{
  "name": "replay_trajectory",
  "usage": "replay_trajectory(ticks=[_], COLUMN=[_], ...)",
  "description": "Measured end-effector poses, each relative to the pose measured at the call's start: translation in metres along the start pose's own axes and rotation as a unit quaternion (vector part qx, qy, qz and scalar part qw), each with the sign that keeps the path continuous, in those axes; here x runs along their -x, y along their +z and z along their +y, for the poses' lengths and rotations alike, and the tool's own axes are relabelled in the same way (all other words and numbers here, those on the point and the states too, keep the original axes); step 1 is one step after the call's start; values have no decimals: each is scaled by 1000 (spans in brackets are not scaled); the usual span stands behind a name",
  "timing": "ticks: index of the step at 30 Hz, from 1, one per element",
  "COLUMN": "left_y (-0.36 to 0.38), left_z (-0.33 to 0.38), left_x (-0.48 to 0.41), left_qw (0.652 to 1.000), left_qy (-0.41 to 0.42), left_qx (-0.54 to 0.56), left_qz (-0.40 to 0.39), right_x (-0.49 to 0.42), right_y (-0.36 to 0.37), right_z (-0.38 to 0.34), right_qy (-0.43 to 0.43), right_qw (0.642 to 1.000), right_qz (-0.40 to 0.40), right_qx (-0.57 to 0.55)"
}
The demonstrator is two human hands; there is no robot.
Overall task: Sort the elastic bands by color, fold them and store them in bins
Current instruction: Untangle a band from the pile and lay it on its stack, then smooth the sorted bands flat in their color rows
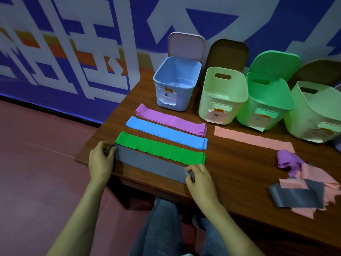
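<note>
Grey matte elastic band (150, 164) lies flat as a long strip near the glossy wooden table's (239, 163) edge, just beside the smooth green band (160, 147) at its 12 o'clock; left hand (100, 161) pinches its 9 o'clock end, right hand (200, 179) its 3 o'clock end, fingers curled onto it

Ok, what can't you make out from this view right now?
- Head view: the bin labels are too small and blurred to read.
- Head view: the right bin is cut off by the frame's right edge.
- Head view: the pile overlaps itself, so its count is hidden.
- Head view: the grey band has both ends covered, by the left hand and the right hand.
</note>
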State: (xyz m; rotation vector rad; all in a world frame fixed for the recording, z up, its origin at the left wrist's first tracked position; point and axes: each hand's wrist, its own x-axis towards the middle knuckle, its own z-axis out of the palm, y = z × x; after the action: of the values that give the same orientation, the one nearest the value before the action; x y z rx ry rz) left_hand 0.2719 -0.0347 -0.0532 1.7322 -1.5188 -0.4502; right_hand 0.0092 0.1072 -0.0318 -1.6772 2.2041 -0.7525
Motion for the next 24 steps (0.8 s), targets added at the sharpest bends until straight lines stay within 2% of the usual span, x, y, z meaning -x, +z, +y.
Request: replay_trajectory(ticks=[5, 9, 12, 16, 20, 24], left_y=[-1, -1, 6, 27, 64, 104], left_z=[6, 14, 28, 69, 126, 186], left_x=[4, 0, 4, 28, 64, 101], left_qw=[999, 979, 966, 969, 962, 932], left_qy=[-20, 67, 89, 129, 200, 279], left_qx=[-38, -189, -243, -206, -120, -59], left_qz=[28, 27, 7, -51, -140, -225], right_x=[5, 3, 2, -1, -11, -11], right_y=[5, 0, -2, -14, -45, -84], right_z=[-4, -5, -1, 6, 22, 65], right_qy=[-1, -25, -34, -8, 9, 68], right_qw=[998, 990, 993, 999, 994, 982], right_qz=[44, 87, 68, 49, 105, 176], right_qx=[51, 105, 94, 15, 5, 1])
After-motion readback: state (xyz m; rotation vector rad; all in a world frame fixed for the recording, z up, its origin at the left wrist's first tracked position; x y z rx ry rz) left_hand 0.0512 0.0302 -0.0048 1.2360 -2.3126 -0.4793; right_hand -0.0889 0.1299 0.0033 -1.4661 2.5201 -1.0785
